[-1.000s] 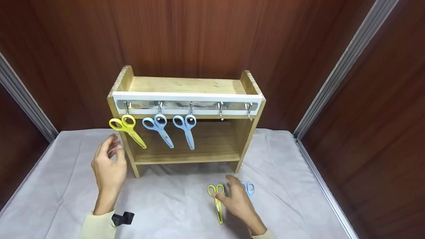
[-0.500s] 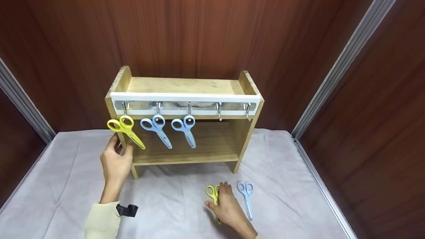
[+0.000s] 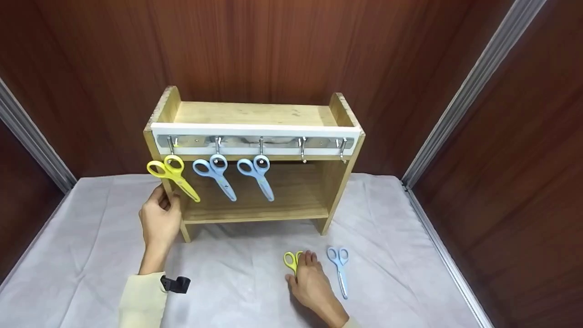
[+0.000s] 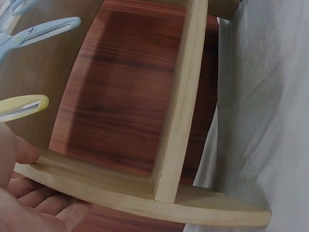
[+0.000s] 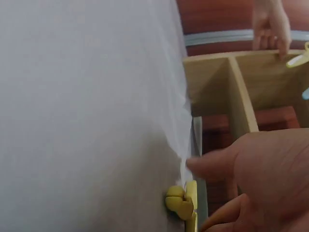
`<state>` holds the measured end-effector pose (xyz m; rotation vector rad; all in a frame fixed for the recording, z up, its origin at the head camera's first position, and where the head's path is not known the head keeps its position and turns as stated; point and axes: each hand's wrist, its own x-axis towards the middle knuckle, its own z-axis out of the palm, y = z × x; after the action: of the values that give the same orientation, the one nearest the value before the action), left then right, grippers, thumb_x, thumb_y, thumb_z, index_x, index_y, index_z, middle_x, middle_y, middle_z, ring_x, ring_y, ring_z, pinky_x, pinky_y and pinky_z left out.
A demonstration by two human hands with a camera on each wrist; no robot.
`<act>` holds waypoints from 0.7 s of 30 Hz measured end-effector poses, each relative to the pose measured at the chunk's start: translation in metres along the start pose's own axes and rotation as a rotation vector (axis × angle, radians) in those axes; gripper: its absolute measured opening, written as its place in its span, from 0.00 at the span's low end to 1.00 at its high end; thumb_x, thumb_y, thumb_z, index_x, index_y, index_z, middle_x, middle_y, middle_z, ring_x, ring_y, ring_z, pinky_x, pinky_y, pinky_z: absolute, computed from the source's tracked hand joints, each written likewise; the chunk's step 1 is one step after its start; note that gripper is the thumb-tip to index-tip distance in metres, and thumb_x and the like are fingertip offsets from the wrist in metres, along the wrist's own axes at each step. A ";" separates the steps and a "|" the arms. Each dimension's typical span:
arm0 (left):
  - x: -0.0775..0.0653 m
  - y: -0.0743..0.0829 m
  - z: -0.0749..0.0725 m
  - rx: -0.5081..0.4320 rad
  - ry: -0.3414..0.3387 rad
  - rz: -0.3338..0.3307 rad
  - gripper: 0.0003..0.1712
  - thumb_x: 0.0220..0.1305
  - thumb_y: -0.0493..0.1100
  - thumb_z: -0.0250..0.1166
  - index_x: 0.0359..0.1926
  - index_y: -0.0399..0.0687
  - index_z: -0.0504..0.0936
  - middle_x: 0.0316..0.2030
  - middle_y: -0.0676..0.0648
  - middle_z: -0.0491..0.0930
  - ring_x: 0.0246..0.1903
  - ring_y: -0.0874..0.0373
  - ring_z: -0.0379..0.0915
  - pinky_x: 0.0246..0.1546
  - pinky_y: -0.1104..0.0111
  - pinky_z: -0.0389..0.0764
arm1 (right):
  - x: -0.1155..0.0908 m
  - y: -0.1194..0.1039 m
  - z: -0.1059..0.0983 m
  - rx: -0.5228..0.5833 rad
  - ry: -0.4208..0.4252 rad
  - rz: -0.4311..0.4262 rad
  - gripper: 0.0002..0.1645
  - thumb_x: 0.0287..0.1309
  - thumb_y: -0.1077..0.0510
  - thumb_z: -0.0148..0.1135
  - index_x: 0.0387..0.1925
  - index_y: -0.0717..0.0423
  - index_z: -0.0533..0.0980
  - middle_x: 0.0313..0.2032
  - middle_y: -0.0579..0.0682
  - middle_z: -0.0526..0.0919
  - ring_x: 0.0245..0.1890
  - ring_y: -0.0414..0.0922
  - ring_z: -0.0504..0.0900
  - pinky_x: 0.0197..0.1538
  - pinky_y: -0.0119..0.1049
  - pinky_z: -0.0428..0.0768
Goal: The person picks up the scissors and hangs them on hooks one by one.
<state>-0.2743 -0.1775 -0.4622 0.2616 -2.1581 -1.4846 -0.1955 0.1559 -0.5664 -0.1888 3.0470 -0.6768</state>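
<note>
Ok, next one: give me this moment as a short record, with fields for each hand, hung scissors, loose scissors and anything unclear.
Left hand: the left hand grips the left side of the shelf
Right hand: the right hand is over the loose yellow scissors, hiding much of them in the head view
Hung scissors: left to right, yellow, blue, blue, on the first three of five hooks
Loose scissors: two pairs on the cloth, the yellow one and, to its right, a blue one
Unclear: whether the right hand grips anything
</note>
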 end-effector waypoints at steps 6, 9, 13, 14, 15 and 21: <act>-0.002 0.000 -0.001 0.018 -0.001 0.001 0.21 0.75 0.40 0.56 0.62 0.37 0.83 0.59 0.33 0.85 0.57 0.41 0.86 0.40 0.96 0.70 | 0.001 -0.002 0.005 -0.160 0.142 -0.017 0.34 0.62 0.57 0.72 0.61 0.78 0.74 0.59 0.78 0.80 0.61 0.71 0.82 0.60 0.59 0.85; -0.001 0.001 0.000 0.034 0.000 0.004 0.21 0.75 0.41 0.57 0.62 0.38 0.83 0.58 0.33 0.86 0.57 0.41 0.86 0.40 0.96 0.69 | 0.002 -0.003 0.008 -0.197 0.203 -0.019 0.35 0.59 0.57 0.74 0.60 0.77 0.73 0.54 0.76 0.84 0.55 0.67 0.86 0.54 0.55 0.88; 0.000 0.001 0.000 0.030 -0.003 0.006 0.21 0.75 0.41 0.57 0.62 0.38 0.83 0.58 0.33 0.85 0.57 0.41 0.86 0.40 0.96 0.70 | 0.005 -0.003 0.008 -0.279 0.296 -0.045 0.31 0.53 0.56 0.77 0.51 0.75 0.77 0.39 0.67 0.87 0.38 0.58 0.90 0.40 0.48 0.90; 0.000 0.001 0.000 0.028 -0.004 0.007 0.20 0.75 0.41 0.58 0.62 0.38 0.83 0.59 0.33 0.85 0.57 0.41 0.86 0.40 0.96 0.70 | 0.005 -0.003 0.009 -0.298 0.315 -0.053 0.29 0.52 0.56 0.78 0.48 0.74 0.77 0.36 0.64 0.86 0.34 0.56 0.89 0.36 0.47 0.89; 0.000 0.001 0.000 0.025 -0.005 0.007 0.20 0.75 0.41 0.58 0.62 0.38 0.83 0.59 0.33 0.85 0.57 0.41 0.86 0.40 0.96 0.70 | 0.006 -0.003 0.009 -0.313 0.327 -0.059 0.29 0.51 0.56 0.78 0.46 0.73 0.78 0.33 0.62 0.85 0.30 0.55 0.88 0.33 0.46 0.89; -0.001 0.000 -0.001 0.033 -0.010 -0.007 0.20 0.75 0.42 0.57 0.62 0.39 0.83 0.59 0.34 0.85 0.57 0.42 0.86 0.40 0.96 0.69 | 0.006 -0.003 0.009 -0.337 0.316 -0.085 0.31 0.51 0.56 0.76 0.48 0.76 0.76 0.32 0.61 0.83 0.25 0.53 0.84 0.27 0.46 0.86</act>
<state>-0.2733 -0.1776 -0.4619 0.2734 -2.1929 -1.4584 -0.2008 0.1487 -0.5736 -0.2367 3.4583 -0.2024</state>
